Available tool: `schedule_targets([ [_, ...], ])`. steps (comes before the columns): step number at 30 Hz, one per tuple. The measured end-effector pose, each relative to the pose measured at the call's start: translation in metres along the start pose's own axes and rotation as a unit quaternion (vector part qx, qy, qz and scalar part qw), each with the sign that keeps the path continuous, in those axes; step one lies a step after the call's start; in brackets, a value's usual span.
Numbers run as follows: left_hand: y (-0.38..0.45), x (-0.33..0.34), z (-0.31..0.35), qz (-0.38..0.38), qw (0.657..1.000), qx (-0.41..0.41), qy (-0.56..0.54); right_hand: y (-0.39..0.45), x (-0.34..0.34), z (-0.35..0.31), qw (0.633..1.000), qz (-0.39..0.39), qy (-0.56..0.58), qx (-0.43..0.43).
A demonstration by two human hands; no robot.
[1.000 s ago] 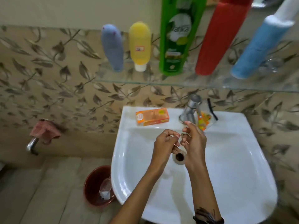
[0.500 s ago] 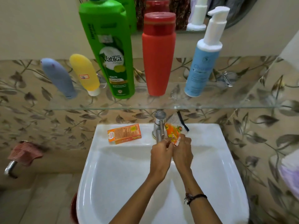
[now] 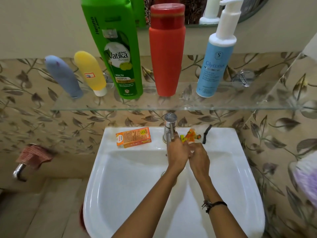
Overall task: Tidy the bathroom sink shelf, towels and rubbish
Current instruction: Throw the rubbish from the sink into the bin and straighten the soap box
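On the clear glass shelf (image 3: 171, 107) above the basin stand five containers in a row: a small grey-blue tube (image 3: 64, 77) and a small yellow tube (image 3: 91, 73) with a white cap and a price sticker at the left end, both standing cap-down; then a tall green shampoo bottle (image 3: 116, 48), a red-orange bottle (image 3: 166, 50) with a darker red cap, and a pale blue pump bottle (image 3: 214, 62) with a white dispenser head. All five are apart from one another.

Below, on the back ledge of the white ceramic sink (image 3: 120, 186), an orange cardboard box (image 3: 133, 137) lies flat to the left of the chrome tap (image 3: 169, 127). Right of the tap sits a crumpled orange and yellow wrapper (image 3: 190, 135), with a black comb-like item (image 3: 206, 133) just beyond it.

The left hand (image 3: 177, 152) and right hand (image 3: 199, 156) meet under the tap spout, fingers touching each other at the wrapper's near edge. Whether either grip is closed on the wrapper cannot be told.

To the far left, a pink checked cloth (image 3: 33, 156) hangs over a chrome wall tap (image 3: 18, 171).
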State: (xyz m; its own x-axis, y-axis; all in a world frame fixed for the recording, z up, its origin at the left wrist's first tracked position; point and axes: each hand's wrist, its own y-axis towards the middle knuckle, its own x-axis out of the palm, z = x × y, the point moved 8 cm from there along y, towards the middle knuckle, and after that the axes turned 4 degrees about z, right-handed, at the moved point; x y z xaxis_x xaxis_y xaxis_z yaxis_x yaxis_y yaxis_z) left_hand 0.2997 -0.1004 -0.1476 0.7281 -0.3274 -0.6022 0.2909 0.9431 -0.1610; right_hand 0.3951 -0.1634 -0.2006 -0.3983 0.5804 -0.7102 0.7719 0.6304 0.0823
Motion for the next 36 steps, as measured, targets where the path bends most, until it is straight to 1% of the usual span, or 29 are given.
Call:
schedule_targets([
  [3, 0.009, 0.003, 0.009, -0.018, 1.000, 0.018, 0.019, 0.004, -0.002, 0.002, 1.000, 0.000, -0.012, 0.005],
  [7, 0.014, 0.007, 0.013, -0.023, 0.999, 0.041, -0.016, 0.006, -0.001, 0.006, 1.000, -0.015, -0.016, 0.004],
  [9, 0.013, 0.006, 0.013, -0.009, 0.998, 0.053, -0.023, 0.004, -0.004, 0.011, 0.999, -0.012, 0.023, 0.034],
  [11, 0.010, 0.005, 0.014, 0.000, 0.997, 0.068, -0.026, 0.001, -0.010, 0.019, 0.989, 0.007, 0.110, 0.097],
  [12, 0.007, 0.004, 0.014, -0.001, 0.997, 0.073, -0.034, -0.003, -0.012, 0.024, 0.975, 0.017, 0.172, 0.138],
  [13, 0.005, 0.004, 0.013, -0.003, 0.996, 0.073, -0.047, -0.007, -0.013, 0.029, 0.953, 0.024, 0.240, 0.185],
  [15, -0.004, 0.002, 0.008, -0.010, 0.994, 0.054, -0.096, -0.018, -0.013, 0.036, 0.884, 0.023, 0.376, 0.276],
  [16, -0.010, 0.001, 0.004, -0.015, 0.991, 0.042, -0.129, -0.024, -0.012, 0.035, 0.846, 0.014, 0.435, 0.306],
  [17, -0.019, 0.000, -0.001, -0.021, 0.986, 0.029, -0.165, -0.030, -0.013, 0.032, 0.818, 0.011, 0.477, 0.322],
  [18, -0.028, -0.001, -0.007, -0.030, 0.979, 0.016, -0.201, -0.036, -0.016, 0.030, 0.802, 0.016, 0.498, 0.329],
  [19, -0.038, -0.003, -0.014, -0.037, 0.973, 0.004, -0.229, -0.043, -0.021, 0.028, 0.799, 0.033, 0.503, 0.330],
  [22, -0.061, -0.018, -0.037, -0.055, 0.961, -0.011, -0.272, -0.069, -0.036, 0.019, 0.811, 0.095, 0.487, 0.311],
  [25, -0.076, -0.048, -0.063, -0.073, 0.949, -0.011, -0.306, -0.095, -0.039, -0.009, 0.825, 0.108, 0.484, 0.272],
  [29, -0.091, -0.106, -0.107, -0.066, 0.935, -0.025, -0.347, -0.134, -0.017, -0.065, 0.851, 0.062, 0.476, 0.214],
  [32, -0.098, -0.154, -0.144, -0.040, 0.928, -0.024, -0.369, -0.171, 0.016, -0.106, 0.857, 0.027, 0.471, 0.206],
  [34, -0.103, -0.187, -0.174, -0.010, 0.924, -0.027, -0.383, -0.196, 0.046, -0.128, 0.858, -0.001, 0.468, 0.212],
  [36, -0.107, -0.222, -0.212, 0.036, 0.918, -0.039, -0.393, -0.223, 0.083, -0.154, 0.861, -0.050, 0.459, 0.215],
])
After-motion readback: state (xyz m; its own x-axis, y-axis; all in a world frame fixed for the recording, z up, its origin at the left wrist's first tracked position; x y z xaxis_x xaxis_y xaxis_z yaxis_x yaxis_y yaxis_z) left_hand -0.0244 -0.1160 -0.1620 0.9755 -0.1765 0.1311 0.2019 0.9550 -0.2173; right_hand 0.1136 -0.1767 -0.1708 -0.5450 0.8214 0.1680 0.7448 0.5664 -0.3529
